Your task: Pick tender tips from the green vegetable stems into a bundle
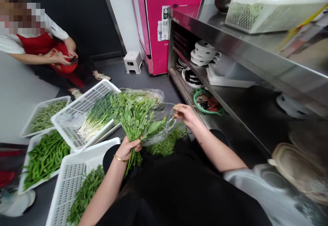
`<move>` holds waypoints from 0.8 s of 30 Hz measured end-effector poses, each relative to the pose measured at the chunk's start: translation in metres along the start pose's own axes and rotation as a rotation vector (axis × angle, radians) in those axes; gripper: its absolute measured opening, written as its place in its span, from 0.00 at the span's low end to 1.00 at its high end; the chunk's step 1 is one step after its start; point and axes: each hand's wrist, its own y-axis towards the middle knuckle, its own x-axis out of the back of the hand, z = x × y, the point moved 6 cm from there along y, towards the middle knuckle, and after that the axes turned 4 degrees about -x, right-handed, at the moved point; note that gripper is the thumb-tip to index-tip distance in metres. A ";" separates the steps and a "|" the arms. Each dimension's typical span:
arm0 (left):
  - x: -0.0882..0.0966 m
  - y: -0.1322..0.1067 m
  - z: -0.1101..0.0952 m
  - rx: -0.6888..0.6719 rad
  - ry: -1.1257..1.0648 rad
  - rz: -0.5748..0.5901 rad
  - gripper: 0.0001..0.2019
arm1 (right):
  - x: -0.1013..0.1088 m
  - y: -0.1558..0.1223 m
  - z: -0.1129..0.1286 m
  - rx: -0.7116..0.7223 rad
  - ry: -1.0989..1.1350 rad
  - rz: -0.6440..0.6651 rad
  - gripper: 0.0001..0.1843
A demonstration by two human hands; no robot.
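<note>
My left hand (130, 147) is closed round the stems of a bunch of leafy greens (133, 113), its leaves fanning upward and away from me. A gold bangle circles that wrist. My right hand (186, 114) is pinched at the edge of a clear plastic bag (165, 111), to the right of the bunch. Below the bag lies a heap of thin green stems and trimmings (166, 144), between my knees. Behind the bunch, another clear bag (156, 94) with greens in it is partly hidden.
White baskets stand at left: one with scallions (99, 116), one with green peppers (46, 157), one with green beans (48, 115), one with loose leaves (87, 192). A seated person in a red apron (33, 45) is beyond. Steel shelving (230, 45) with dishes runs along the right.
</note>
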 end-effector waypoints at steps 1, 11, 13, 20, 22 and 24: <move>0.002 -0.001 0.000 -0.012 -0.019 0.002 0.11 | 0.017 -0.001 -0.004 -0.028 0.133 -0.012 0.12; 0.005 0.003 -0.009 -0.092 -0.122 -0.134 0.16 | 0.066 -0.036 -0.065 -0.113 -0.681 0.088 0.19; 0.002 0.004 -0.004 -0.041 -0.081 -0.172 0.17 | 0.033 -0.036 -0.059 -0.063 -0.785 0.143 0.20; -0.027 0.001 0.002 -0.002 -0.015 -0.077 0.18 | -0.063 -0.015 -0.003 -0.066 -0.537 0.500 0.22; -0.027 -0.003 0.001 -0.006 0.028 -0.064 0.16 | -0.044 -0.014 0.016 -0.043 -0.394 0.457 0.20; -0.022 -0.005 0.000 -0.004 0.087 -0.055 0.12 | -0.007 -0.017 0.037 0.089 -0.254 0.298 0.19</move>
